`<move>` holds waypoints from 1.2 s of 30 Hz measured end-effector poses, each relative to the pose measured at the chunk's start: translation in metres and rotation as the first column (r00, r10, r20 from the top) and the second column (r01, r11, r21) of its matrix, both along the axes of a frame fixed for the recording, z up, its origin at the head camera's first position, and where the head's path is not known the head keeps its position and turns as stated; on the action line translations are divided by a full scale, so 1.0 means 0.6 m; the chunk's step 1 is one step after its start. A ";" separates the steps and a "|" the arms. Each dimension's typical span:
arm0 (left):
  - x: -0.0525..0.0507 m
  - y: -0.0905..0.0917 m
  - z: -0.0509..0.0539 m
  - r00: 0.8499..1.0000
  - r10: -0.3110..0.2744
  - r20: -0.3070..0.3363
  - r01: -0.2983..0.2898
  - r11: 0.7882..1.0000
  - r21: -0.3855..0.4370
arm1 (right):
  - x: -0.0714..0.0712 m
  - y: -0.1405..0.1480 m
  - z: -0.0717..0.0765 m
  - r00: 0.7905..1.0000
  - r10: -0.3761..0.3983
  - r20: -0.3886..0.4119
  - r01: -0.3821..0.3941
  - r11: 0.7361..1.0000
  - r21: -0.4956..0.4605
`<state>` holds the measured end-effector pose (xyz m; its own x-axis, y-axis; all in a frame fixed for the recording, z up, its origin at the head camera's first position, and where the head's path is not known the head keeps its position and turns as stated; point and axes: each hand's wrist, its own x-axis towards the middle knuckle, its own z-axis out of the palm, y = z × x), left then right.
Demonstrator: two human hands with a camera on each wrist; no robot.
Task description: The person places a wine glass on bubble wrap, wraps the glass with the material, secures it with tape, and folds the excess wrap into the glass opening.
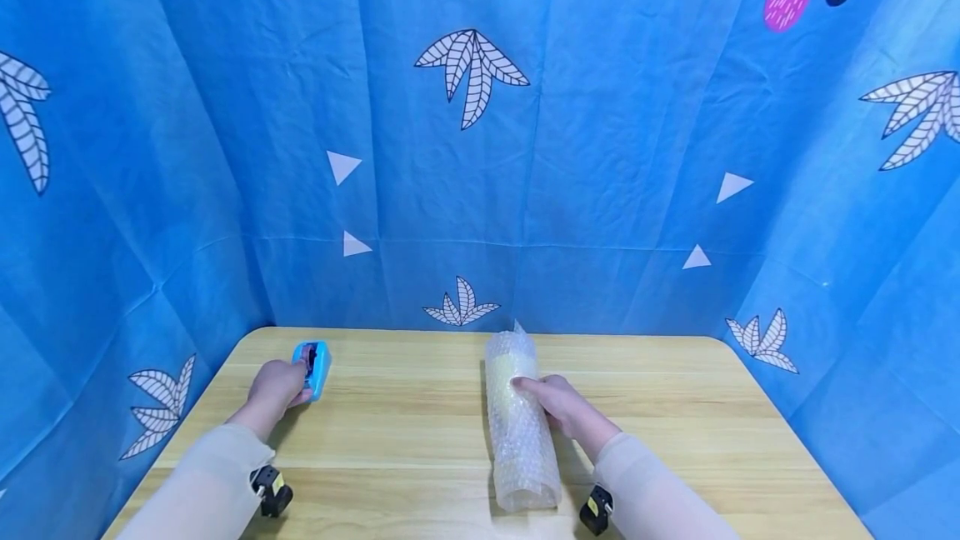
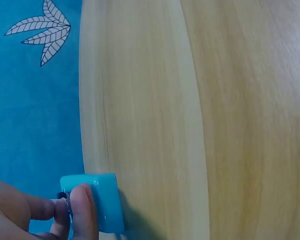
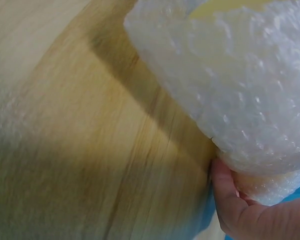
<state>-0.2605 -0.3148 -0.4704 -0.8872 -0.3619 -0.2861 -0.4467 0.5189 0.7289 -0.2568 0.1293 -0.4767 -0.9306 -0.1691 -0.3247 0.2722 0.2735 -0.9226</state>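
Toward the back left of the table, my left hand [image 1: 279, 386] grips a small bright-blue tape dispenser [image 1: 321, 369]. In the left wrist view its turquoise side [image 2: 107, 202] shows, with the thumb against it and other fingers curled at its near end. My right hand [image 1: 562, 407] holds a roll of clear bubble wrap [image 1: 517, 448] right of the table's middle. The thumb lies over the roll, with the other fingers at its right side, partly hidden. Something yellowish [image 3: 225, 7] shows through the wrap, its kind unclear. The roll lies lengthwise, pointing away from me.
The light wooden table [image 1: 390, 423] has rounded back corners. A blue patterned curtain [image 1: 600, 148] hangs behind it and along both sides, close to the edges. Small black cameras [image 1: 272, 490] are strapped to both wrists over pale sleeves.
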 end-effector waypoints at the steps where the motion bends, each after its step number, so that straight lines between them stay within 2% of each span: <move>1: 0.000 0.001 -0.001 1.000 0.026 0.002 -0.026 0.999 0.038 | 0.000 0.000 0.000 1.000 0.001 0.002 -0.001 1.000 0.001; 4: 0.004 0.002 -0.001 0.998 0.061 -0.008 -0.059 0.993 0.102 | 0.001 0.000 0.001 1.000 0.000 0.007 0.000 1.000 0.005; 7: 0.006 0.001 0.000 0.997 0.064 -0.031 -0.058 0.984 0.167 | 0.001 0.000 0.001 1.000 -0.002 0.010 0.002 1.000 0.004; 12: 0.009 0.000 0.005 0.997 0.072 -0.021 -0.062 0.952 0.300 | 0.000 0.001 0.000 1.000 -0.013 0.013 0.013 1.000 -0.005; 15: 0.011 -0.001 0.005 0.997 0.075 -0.014 -0.066 0.942 0.330 | 0.000 0.001 -0.002 1.000 -0.016 0.014 0.016 1.000 0.001; 22: 0.017 -0.007 0.002 0.998 0.058 -0.026 -0.046 0.936 0.349 | 0.000 0.001 -0.005 1.000 -0.016 0.018 0.016 1.000 0.005; 28: 0.020 -0.007 -0.002 0.996 0.085 -0.035 -0.063 0.912 0.405 | 0.001 0.001 -0.003 1.000 -0.019 0.020 0.019 1.000 -0.003; 31: 0.025 -0.005 -0.005 0.995 0.078 -0.062 -0.048 0.922 0.383 | 0.000 0.001 -0.002 1.000 -0.017 0.017 0.017 1.000 0.003; 36: 0.043 0.006 -0.018 0.986 0.059 -0.154 -0.027 0.979 0.201 | -0.001 0.002 -0.002 1.000 -0.012 0.014 0.012 1.000 0.014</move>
<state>-0.2348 -0.3111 -0.4810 -0.9118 -0.3507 -0.2135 -0.3364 0.3401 0.8782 -0.2572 0.1307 -0.4781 -0.9280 -0.1534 -0.3397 0.2882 0.2827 -0.9149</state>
